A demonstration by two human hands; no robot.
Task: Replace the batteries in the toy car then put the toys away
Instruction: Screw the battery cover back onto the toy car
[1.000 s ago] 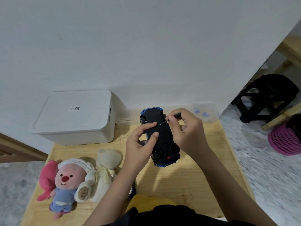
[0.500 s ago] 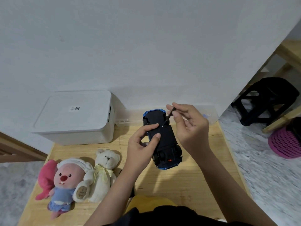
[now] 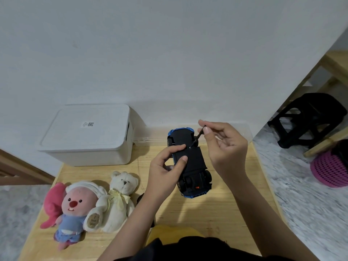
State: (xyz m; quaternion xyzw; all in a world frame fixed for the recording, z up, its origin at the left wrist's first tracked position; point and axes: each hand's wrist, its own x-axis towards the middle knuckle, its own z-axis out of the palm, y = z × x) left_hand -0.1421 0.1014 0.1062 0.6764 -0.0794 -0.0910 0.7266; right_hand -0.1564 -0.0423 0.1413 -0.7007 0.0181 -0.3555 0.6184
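A blue toy car (image 3: 190, 162) lies upside down above the wooden table, its black underside facing me. My left hand (image 3: 166, 169) grips its left side, thumb and forefinger on the underside. My right hand (image 3: 224, 146) pinches a thin black screwdriver (image 3: 198, 137) between thumb and fingers, its tip on the car's underside near the front. To the left lie a pink plush with a white hat (image 3: 72, 206) and a cream teddy bear (image 3: 117, 200).
A white lidded storage box (image 3: 86, 134) stands at the table's (image 3: 216, 213) back left against the wall. A clear plastic container (image 3: 150, 139) sits behind the car. Right of the table, on the floor, are a black stool (image 3: 308, 117) and a pink basket (image 3: 331, 169).
My right hand has lifted and turned, so the screwdriver now stands steeper on the car's underside. The car has shifted slightly right and lower in view.
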